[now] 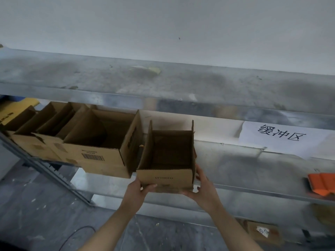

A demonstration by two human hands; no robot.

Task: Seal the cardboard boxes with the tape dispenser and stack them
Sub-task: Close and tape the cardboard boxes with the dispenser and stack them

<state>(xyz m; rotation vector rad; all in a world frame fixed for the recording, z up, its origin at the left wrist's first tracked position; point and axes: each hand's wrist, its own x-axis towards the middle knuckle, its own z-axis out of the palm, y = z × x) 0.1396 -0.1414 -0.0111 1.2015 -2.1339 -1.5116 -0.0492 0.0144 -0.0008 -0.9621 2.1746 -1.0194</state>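
Note:
A small open cardboard box (165, 178) with its top flaps standing up sits at the front edge of the middle metal shelf (235, 167). My left hand (138, 189) grips its lower left corner and my right hand (201, 189) grips its lower right corner. To its left a larger open cardboard box (101, 156) with a barcode label stands on the same shelf, close beside it. Further left are more open boxes (45, 134). An orange object (321, 183) lies at the right end of the shelf; I cannot tell what it is.
The dusty upper shelf (163, 80) runs above, with a yellowish scrap (154, 70) on it. A white paper sign (282, 136) with printed characters lies on the middle shelf at the right. A box (264, 232) sits on the floor at lower right. A black cable (78, 232) crosses the grey floor.

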